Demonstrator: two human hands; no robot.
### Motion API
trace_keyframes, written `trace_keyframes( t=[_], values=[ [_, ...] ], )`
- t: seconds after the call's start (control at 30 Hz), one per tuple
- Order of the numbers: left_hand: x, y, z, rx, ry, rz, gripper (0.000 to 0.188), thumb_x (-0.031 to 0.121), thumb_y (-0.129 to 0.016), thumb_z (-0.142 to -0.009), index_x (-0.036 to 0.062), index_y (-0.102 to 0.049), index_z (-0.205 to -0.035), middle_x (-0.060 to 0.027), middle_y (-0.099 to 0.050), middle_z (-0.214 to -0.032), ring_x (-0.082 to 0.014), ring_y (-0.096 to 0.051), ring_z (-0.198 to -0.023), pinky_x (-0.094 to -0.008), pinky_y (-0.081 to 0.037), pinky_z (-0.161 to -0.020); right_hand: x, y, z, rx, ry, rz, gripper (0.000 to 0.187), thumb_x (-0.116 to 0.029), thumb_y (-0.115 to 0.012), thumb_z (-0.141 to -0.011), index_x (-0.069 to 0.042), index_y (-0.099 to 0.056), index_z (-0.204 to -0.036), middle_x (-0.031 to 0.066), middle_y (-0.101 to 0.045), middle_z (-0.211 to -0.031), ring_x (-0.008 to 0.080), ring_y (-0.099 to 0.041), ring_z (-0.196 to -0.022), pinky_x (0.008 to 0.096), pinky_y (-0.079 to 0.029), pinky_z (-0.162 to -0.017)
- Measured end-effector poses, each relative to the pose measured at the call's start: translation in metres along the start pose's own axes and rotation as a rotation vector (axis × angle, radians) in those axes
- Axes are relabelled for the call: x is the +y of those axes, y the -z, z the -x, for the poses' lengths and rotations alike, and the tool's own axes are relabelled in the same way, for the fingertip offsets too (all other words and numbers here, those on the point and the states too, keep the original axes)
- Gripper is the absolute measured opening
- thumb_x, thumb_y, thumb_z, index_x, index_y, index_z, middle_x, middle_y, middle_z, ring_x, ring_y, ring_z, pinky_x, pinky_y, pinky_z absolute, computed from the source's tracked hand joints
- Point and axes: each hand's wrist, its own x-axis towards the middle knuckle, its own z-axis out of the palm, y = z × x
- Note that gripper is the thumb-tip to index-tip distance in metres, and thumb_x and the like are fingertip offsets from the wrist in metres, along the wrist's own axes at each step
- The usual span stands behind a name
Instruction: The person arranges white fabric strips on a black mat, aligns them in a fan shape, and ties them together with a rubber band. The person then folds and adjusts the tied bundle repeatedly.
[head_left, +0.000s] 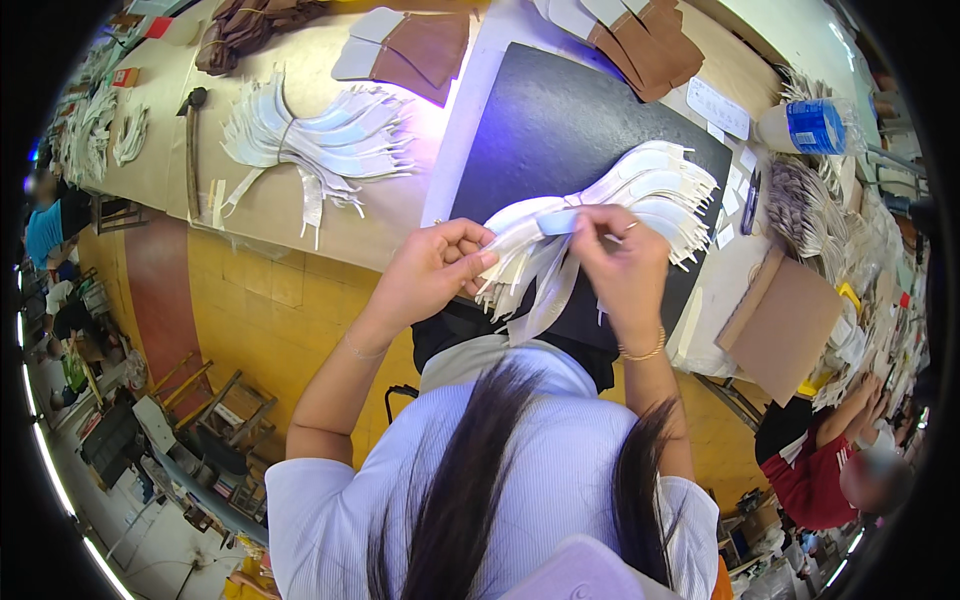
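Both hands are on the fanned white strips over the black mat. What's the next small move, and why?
Probably peel the top strip free with the right hand, since its fingers pinch one strip at the waist of the white strip bundle while the left hand steadies the rest.

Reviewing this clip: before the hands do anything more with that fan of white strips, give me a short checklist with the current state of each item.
1. Left hand grips the fan of white strips at its narrow end: ok.
2. Right hand pinches the strips near the pale band: ok.
3. Fan rests over the black mat: ok.
4. Band fully wrapped round the bundle: cannot tell, fingers hide it.
5. Second bundle of strips lies apart on the table: ok.
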Motion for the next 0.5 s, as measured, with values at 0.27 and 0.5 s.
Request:
trace_keyframes(
  t=[0.27,0.5],
  values=[
    [0.01,-0.001,0.001,-0.051,0.089,0.034,0.023,0.012,-0.065,-0.099,-0.0039,-0.065,-0.115,-0.0021,-0.069,-0.088,-0.0051,-0.064,-0.072,-0.0213,-0.056,-0.065,-0.012,0.002,-0.008,-0.292,0.183,0.002,0.019,-0.012,-0.076,-0.085,0.0,-0.069,-0.098,0.0131,-0.072,-0.107,0.0244,-0.069,-0.091,0.0338,-0.054,-0.082],
    [0.006,0.0,0.001,-0.056,0.079,0.011,0.024,0.015,-0.066,-0.099,-0.0037,-0.065,-0.115,-0.0024,-0.07,-0.089,-0.0051,-0.064,-0.073,-0.0221,-0.056,-0.066,-0.01,-0.011,-0.011,-0.252,0.364,0.267,0.025,-0.017,-0.08,-0.083,-0.002,-0.063,-0.093,0.0111,-0.072,-0.101,0.0237,-0.068,-0.089,0.0338,-0.052,-0.08]
  ],
)
